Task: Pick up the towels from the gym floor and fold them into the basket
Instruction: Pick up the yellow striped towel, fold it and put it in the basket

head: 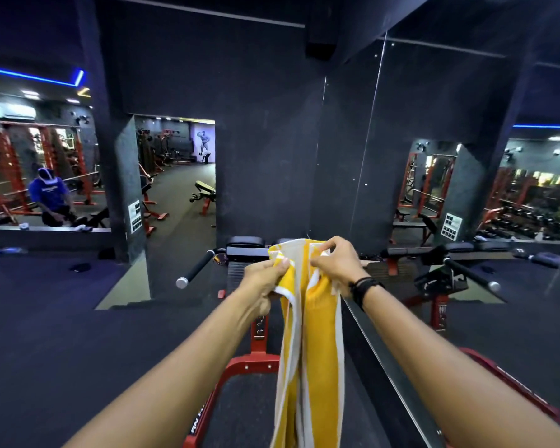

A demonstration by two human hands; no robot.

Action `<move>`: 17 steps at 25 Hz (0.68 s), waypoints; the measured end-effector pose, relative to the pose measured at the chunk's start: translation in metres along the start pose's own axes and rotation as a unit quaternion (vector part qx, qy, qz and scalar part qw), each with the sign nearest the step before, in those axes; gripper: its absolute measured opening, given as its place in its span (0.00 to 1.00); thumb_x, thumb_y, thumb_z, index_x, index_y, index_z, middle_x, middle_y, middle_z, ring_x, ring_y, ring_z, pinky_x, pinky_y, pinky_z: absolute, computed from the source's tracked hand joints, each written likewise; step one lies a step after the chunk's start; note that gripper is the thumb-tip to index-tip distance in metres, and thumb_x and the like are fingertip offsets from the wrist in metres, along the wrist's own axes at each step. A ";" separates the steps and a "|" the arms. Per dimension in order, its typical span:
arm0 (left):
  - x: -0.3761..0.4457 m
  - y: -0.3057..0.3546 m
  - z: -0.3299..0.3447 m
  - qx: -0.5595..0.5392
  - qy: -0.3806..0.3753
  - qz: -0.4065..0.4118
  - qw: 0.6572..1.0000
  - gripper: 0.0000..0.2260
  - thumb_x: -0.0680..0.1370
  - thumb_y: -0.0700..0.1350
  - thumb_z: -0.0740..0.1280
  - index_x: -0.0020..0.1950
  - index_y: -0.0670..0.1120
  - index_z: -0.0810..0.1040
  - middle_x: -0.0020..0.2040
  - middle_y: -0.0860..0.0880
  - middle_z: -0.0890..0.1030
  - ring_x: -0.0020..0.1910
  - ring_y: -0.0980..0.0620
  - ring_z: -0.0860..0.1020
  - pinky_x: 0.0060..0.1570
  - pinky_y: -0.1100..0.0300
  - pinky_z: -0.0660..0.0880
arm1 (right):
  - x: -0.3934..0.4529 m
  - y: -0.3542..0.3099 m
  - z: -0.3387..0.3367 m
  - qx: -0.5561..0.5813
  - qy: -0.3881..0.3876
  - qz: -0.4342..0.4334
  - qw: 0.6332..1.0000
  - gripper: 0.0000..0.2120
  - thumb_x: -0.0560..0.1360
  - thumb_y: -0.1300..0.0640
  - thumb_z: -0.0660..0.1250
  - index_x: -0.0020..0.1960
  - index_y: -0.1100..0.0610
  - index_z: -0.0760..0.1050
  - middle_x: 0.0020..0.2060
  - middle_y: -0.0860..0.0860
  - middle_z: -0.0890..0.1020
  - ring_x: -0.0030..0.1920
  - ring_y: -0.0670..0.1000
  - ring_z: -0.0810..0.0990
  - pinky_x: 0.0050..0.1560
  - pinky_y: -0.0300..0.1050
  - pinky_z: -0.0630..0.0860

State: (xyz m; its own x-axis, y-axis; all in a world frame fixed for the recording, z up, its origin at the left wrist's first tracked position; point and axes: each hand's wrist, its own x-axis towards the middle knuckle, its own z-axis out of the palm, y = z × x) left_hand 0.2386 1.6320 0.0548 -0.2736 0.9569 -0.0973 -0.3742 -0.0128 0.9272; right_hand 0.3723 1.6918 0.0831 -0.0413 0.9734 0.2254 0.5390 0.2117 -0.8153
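A yellow-and-white striped towel [307, 350] hangs lengthwise in front of the person, above the red machine frame [240, 367]. Both hands pinch its bunched top edge: the left hand [265, 279] just left of the towel's middle, the right hand [335, 263] just right. A dark mirrored wall [434, 124] stands beyond the towel.

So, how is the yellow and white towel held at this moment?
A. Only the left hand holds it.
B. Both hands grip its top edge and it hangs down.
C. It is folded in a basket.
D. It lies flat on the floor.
B: the left hand and the right hand both pinch the top of the towel, which hangs down between the arms.
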 end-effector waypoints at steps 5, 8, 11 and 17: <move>-0.003 -0.012 0.011 0.006 -0.031 0.004 0.999 0.07 0.78 0.38 0.66 0.42 0.40 0.80 0.29 0.47 0.82 0.25 0.55 0.79 0.27 0.64 0.77 | -0.016 -0.005 -0.002 0.282 -0.145 0.103 0.943 0.09 0.74 0.71 0.66 0.43 0.60 0.71 0.33 0.57 0.77 0.23 0.45 0.78 0.25 0.38 0.77; -0.013 -0.018 0.009 -0.058 -0.057 0.018 0.996 0.05 0.77 0.35 0.66 0.50 0.40 0.79 0.35 0.46 0.83 0.29 0.55 0.81 0.30 0.64 0.78 | -0.018 0.000 -0.006 0.396 -0.157 0.117 0.897 0.07 0.75 0.73 0.64 0.41 0.64 0.73 0.34 0.59 0.79 0.27 0.48 0.82 0.30 0.37 0.80; -0.028 -0.028 0.017 -0.127 -0.052 0.030 0.990 0.09 0.77 0.33 0.66 0.56 0.39 0.76 0.37 0.45 0.83 0.30 0.55 0.81 0.30 0.63 0.78 | -0.019 0.003 -0.002 0.460 -0.109 0.133 0.871 0.07 0.74 0.74 0.64 0.40 0.64 0.73 0.26 0.55 0.80 0.24 0.46 0.80 0.28 0.34 0.77; -0.035 -0.053 0.018 0.008 -0.085 0.220 0.972 0.28 0.65 0.33 0.78 0.62 0.46 0.74 0.58 0.46 0.82 0.56 0.53 0.81 0.53 0.61 0.78 | -0.015 0.003 0.005 0.527 -0.049 0.173 0.831 0.10 0.71 0.75 0.62 0.36 0.63 0.73 0.23 0.52 0.76 0.20 0.44 0.75 0.22 0.33 0.73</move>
State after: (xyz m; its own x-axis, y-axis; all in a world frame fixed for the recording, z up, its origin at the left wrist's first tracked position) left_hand 0.2838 1.6048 0.0152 -0.2524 0.8942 0.3696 -0.2401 -0.4279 0.8713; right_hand 0.3703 1.6779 0.0749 -0.1339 0.9835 -0.1219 -0.5006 -0.1733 -0.8481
